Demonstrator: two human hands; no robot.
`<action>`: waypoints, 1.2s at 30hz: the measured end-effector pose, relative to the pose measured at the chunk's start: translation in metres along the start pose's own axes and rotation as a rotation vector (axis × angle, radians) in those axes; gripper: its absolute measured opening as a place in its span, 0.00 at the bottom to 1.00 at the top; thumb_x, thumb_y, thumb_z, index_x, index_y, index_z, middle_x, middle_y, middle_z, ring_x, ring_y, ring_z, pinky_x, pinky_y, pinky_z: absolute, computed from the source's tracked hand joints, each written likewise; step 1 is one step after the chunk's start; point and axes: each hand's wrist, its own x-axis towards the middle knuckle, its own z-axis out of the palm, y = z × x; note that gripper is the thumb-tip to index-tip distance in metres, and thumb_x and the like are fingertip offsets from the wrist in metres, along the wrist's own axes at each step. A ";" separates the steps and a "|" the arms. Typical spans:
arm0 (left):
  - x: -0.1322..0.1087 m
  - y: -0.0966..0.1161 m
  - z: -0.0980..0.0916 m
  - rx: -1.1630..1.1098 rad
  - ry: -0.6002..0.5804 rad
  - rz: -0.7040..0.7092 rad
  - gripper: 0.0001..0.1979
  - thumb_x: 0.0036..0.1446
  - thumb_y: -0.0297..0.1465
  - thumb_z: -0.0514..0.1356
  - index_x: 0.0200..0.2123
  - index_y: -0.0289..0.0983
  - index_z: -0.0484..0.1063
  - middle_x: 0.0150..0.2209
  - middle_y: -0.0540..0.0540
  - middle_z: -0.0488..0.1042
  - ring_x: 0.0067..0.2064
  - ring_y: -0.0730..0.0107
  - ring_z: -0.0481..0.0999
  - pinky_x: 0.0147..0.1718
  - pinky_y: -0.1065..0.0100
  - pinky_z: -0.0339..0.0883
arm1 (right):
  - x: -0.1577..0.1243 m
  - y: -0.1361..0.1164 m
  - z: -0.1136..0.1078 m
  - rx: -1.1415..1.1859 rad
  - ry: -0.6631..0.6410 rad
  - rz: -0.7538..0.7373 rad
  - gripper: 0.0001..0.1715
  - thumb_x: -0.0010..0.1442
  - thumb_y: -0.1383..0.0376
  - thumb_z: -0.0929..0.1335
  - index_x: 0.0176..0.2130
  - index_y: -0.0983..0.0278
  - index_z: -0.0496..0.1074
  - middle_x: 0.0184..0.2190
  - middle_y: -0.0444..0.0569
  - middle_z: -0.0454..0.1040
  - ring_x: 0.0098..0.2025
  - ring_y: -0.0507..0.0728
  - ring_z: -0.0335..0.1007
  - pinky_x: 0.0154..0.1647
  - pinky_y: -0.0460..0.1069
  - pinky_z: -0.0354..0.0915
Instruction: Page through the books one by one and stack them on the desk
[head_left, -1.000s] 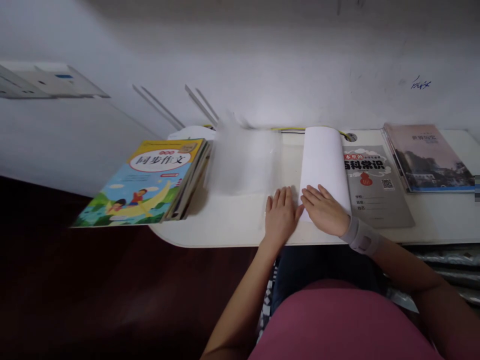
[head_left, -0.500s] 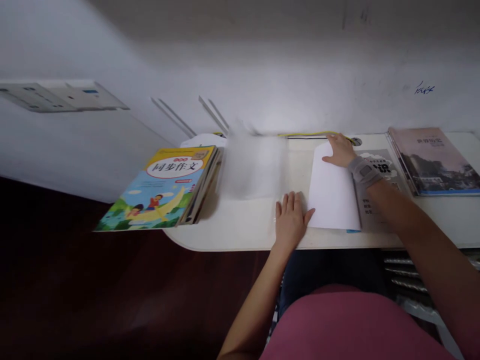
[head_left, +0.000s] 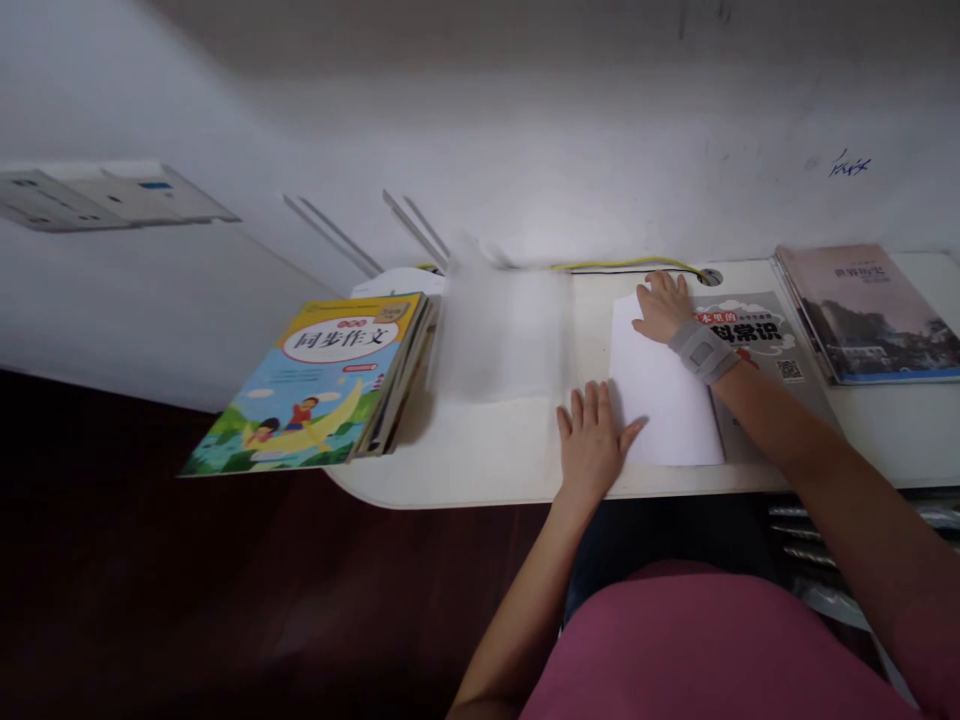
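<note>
My right hand [head_left: 662, 308], with a grey band on its wrist, presses the upper part of a white sheet [head_left: 664, 415], fingers spread. This sheet lies along the left side of a grey book [head_left: 787, 345] with Chinese lettering; whether it is joined to the book I cannot tell. My left hand [head_left: 591, 445] lies flat near the table's front edge, its thumb at the sheet's lower left edge. Left of it is a translucent plastic sheet [head_left: 502, 335], partly blurred.
A stack of books [head_left: 315, 370] with a colourful top cover overhangs the left end of the white table [head_left: 465, 470]. More books [head_left: 870, 310] lie at the right. A yellow cable [head_left: 622, 262] runs along the wall. A wall socket [head_left: 105, 197] is at the upper left.
My right hand has slid slightly left over the white sheet, and more of the grey cover's lettering shows. My left hand remains flat, its thumb now nearer the sheet. The view has shifted a little.
</note>
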 end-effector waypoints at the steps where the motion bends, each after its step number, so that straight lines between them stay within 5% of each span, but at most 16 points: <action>1: 0.000 0.000 0.000 -0.001 0.002 0.002 0.39 0.61 0.53 0.42 0.66 0.31 0.49 0.64 0.30 0.54 0.66 0.42 0.51 0.59 0.40 0.50 | 0.000 -0.001 -0.001 -0.007 0.002 -0.004 0.25 0.53 0.63 0.68 0.49 0.73 0.69 0.56 0.65 0.61 0.61 0.69 0.50 0.60 0.69 0.43; 29: 0.003 0.005 -0.005 0.012 -0.064 0.005 0.41 0.61 0.53 0.41 0.65 0.26 0.48 0.65 0.29 0.52 0.66 0.40 0.51 0.59 0.41 0.48 | -0.005 0.015 -0.001 -0.006 -0.149 -0.055 0.26 0.54 0.58 0.69 0.47 0.74 0.72 0.54 0.63 0.62 0.59 0.68 0.52 0.62 0.68 0.43; 36: 0.003 -0.001 -0.013 0.052 -0.128 0.054 0.36 0.62 0.50 0.46 0.65 0.33 0.52 0.66 0.33 0.52 0.66 0.40 0.48 0.60 0.40 0.48 | -0.003 0.001 0.004 0.091 -0.133 -0.035 0.25 0.56 0.60 0.68 0.50 0.72 0.70 0.54 0.62 0.65 0.59 0.67 0.55 0.63 0.67 0.42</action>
